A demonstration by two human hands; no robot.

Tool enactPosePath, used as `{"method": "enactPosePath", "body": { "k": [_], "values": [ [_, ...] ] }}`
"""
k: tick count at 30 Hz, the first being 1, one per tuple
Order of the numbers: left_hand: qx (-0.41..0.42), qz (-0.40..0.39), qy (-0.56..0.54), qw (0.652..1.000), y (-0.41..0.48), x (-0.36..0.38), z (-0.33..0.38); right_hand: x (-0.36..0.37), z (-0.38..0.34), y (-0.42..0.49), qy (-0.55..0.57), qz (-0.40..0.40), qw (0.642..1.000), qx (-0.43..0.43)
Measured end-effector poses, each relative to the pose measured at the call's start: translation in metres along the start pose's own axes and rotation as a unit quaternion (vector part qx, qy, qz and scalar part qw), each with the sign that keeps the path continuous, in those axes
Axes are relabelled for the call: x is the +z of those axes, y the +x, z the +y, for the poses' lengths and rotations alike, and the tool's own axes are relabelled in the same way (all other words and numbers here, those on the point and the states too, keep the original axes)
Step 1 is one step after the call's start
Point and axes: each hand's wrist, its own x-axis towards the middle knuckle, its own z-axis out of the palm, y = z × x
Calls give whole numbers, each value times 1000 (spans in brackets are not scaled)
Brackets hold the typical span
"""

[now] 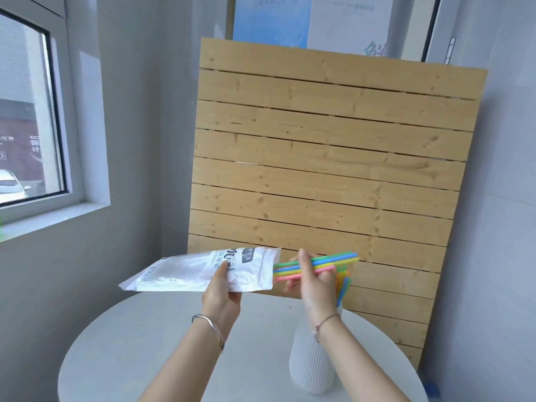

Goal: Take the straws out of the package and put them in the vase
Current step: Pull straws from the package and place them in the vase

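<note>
Here, above a round white desk (145,343), a person's left hand (222,294) holds a white printed package (185,269) roughly level. The thumb is curled over the front and the open mouth points right. The right hand (314,281) has its grip closed around a bundle of coloured straws (333,258) (green, yellow, blue, orange and pink). Their left ends reach the package mouth, though it is unclear whether they are still inside, and their other ends stick out past the fingers to the right. Below that hand a white ribbed vase (307,369) stands on the desk, its neck partly hidden by the wrist. Other straws (343,284) poke up just behind the right hand, above the vase. Each wrist wears a thin bracelet. A slatted wooden panel (319,169) stands against the grey wall behind the desk, and a window (26,111) fills the left side.
</note>
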Motion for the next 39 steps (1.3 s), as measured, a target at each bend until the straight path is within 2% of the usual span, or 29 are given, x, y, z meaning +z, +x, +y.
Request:
{"method": "enactPosePath", "body": {
  "k": [2,6,13,19,25,39],
  "values": [
    [9,14,-4,1000,5,-6,6,-15,-12,10,-4,20,999,-25],
    [3,11,17,1000,1,-6,1,-25,-26,17,-20,13,1000,-19],
    [-34,-21,34,999,-11,8,-26,-31,-45,18,-104,-70,992,-27],
    [-25,-4,13,1000,-7,-8,-25,-80,-92,52,-162,-5,979,-125],
    [-17,2,22,1000,-6,-14,-23,-91,-83,58,-299,-80,941,-135],
    [-10,0,32,999,-8,-15,-24,-85,-84,68,-314,-101,929,-169]
  ]
}}
